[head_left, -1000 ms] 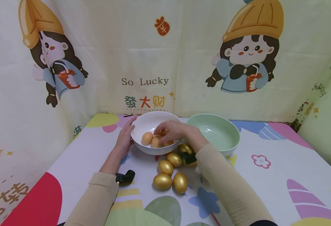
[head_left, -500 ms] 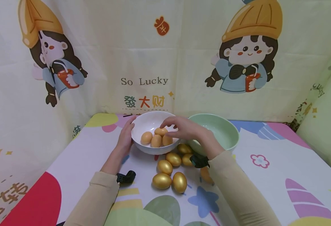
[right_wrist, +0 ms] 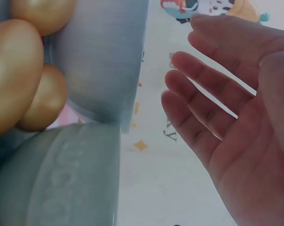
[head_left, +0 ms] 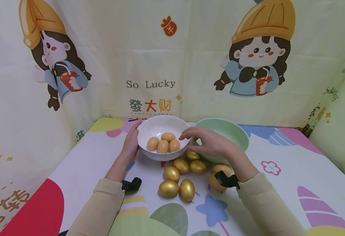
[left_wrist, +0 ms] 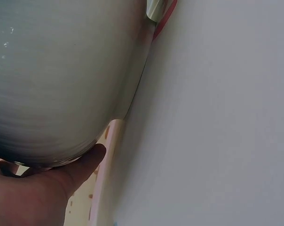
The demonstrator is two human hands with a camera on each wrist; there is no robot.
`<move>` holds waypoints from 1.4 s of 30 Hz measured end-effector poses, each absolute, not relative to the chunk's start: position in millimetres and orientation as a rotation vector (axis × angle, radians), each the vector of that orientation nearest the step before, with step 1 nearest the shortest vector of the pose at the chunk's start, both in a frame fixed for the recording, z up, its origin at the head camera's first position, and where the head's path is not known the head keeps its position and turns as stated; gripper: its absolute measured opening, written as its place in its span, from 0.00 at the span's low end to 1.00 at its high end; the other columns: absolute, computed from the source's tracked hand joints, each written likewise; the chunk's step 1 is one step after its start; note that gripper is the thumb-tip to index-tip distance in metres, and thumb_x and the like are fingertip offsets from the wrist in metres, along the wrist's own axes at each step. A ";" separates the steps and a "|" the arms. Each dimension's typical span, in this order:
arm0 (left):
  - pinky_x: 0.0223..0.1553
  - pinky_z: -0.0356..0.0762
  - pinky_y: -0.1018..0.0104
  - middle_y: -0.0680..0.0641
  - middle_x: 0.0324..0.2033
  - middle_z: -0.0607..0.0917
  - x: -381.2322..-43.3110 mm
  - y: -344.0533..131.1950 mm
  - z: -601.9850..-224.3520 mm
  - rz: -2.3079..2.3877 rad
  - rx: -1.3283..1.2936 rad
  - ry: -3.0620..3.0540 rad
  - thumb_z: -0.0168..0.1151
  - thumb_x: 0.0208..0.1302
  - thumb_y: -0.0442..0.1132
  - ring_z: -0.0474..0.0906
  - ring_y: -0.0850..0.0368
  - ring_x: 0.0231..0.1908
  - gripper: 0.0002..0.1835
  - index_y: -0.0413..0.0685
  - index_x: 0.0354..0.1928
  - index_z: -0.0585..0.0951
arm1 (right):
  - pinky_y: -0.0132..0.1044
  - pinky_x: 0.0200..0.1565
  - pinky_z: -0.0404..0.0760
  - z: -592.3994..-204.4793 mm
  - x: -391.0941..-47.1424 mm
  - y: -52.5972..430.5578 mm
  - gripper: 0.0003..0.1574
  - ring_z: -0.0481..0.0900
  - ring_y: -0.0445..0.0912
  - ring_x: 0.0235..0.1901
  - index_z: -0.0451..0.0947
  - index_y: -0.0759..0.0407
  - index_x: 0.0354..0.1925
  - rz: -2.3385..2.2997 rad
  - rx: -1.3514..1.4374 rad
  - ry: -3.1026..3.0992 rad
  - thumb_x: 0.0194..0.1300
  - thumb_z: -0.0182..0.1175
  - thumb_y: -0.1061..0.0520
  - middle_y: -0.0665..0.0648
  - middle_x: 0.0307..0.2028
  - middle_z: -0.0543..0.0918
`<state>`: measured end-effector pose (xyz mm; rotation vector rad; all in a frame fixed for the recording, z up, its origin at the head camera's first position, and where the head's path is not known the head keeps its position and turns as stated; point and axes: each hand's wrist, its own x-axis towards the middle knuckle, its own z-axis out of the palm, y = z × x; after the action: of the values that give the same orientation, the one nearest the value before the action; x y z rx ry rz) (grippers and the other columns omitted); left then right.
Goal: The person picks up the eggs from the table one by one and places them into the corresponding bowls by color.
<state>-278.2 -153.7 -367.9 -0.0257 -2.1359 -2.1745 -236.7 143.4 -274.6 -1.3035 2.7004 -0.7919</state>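
Several brown eggs (head_left: pixel 163 146) lie together inside a white bowl (head_left: pixel 163 123). My left hand (head_left: pixel 130 142) rests along the bowl's left side; in the left wrist view its outstretched digit (left_wrist: pixel 88 162) lies against the outer wall. My right hand (head_left: pixel 209 141) hovers by the bowl's right rim, partly over the green bowl (head_left: pixel 240 137), fingers apart and nothing in them. The right wrist view shows that bare palm (right_wrist: pixel 255 150) beside the two bowls. In front of the bowls, several golden eggs (head_left: pixel 172 174) are grouped on the table.
Two more brown eggs (head_left: pixel 216 182) sit on the table under my right wrist, partly hidden by a black wrist camera (head_left: pixel 226 180). The patterned tablecloth (head_left: pixel 278 196) reaches back to a printed curtain (head_left: pixel 201 65). The two bowls stand side by side.
My right hand has come up out of the white bowl and moved right, uncovering the brown eggs there. Brown eggs under the right forearm have come into sight. The left hand stays put.
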 end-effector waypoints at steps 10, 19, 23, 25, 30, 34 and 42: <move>0.65 0.68 0.52 0.50 0.75 0.62 -279.1 -152.2 -367.7 -2.167 -0.024 -2.149 0.34 0.79 0.43 0.65 0.48 0.69 0.29 0.57 0.80 0.56 | 0.48 0.53 0.78 -281.0 -216.3 176.7 0.22 0.78 0.51 0.54 0.80 0.53 0.59 -0.780 -1.320 2.650 0.67 0.66 0.58 0.51 0.57 0.81; 0.64 0.69 0.51 0.50 0.74 0.64 -280.1 -152.2 -368.0 -2.167 -0.012 -2.151 0.36 0.79 0.44 0.66 0.48 0.67 0.28 0.59 0.79 0.58 | 0.48 0.54 0.79 -289.3 -202.2 194.9 0.20 0.79 0.51 0.51 0.80 0.52 0.58 -0.725 -1.230 2.544 0.69 0.65 0.58 0.50 0.53 0.82; 0.64 0.69 0.51 0.50 0.73 0.65 -280.3 -153.1 -368.4 -2.175 -0.003 -2.145 0.36 0.79 0.43 0.66 0.47 0.67 0.29 0.58 0.79 0.58 | 0.47 0.55 0.78 -292.7 -197.7 199.2 0.20 0.79 0.50 0.51 0.80 0.54 0.58 -0.694 -1.212 2.517 0.68 0.64 0.57 0.49 0.53 0.82; 0.64 0.69 0.50 0.49 0.73 0.65 -280.4 -153.9 -369.0 -2.185 0.003 -2.138 0.36 0.79 0.43 0.66 0.47 0.67 0.29 0.58 0.79 0.58 | 0.48 0.55 0.77 -294.2 -196.3 200.5 0.21 0.79 0.50 0.51 0.80 0.54 0.58 -0.677 -1.193 2.512 0.67 0.64 0.58 0.49 0.54 0.82; 0.65 0.68 0.49 0.49 0.74 0.64 -281.9 -156.1 -370.1 -2.205 0.011 -2.120 0.35 0.78 0.42 0.66 0.47 0.67 0.29 0.58 0.79 0.59 | 0.50 0.56 0.76 -297.7 -194.7 200.9 0.21 0.78 0.49 0.51 0.80 0.53 0.56 -0.640 -1.142 2.509 0.65 0.67 0.58 0.48 0.52 0.82; 0.65 0.68 0.50 0.49 0.74 0.64 -282.5 -156.2 -370.8 -2.206 0.006 -2.117 0.36 0.78 0.42 0.66 0.47 0.67 0.29 0.58 0.79 0.59 | 0.47 0.53 0.77 -299.6 -193.6 200.3 0.21 0.77 0.48 0.47 0.81 0.52 0.55 -0.608 -1.111 2.521 0.63 0.68 0.58 0.47 0.50 0.82; 0.65 0.67 0.49 0.49 0.73 0.65 -281.2 -155.9 -371.4 -2.200 -0.010 -2.117 0.36 0.78 0.42 0.66 0.46 0.67 0.29 0.58 0.79 0.59 | 0.40 0.48 0.76 -297.3 -190.0 200.7 0.23 0.75 0.47 0.44 0.80 0.50 0.56 -0.597 -1.058 2.512 0.62 0.69 0.58 0.47 0.49 0.81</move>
<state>-281.2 -155.9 -371.4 -0.0100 -2.1173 -2.2000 -190.0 200.7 -297.3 -1.0577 2.5125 -0.5967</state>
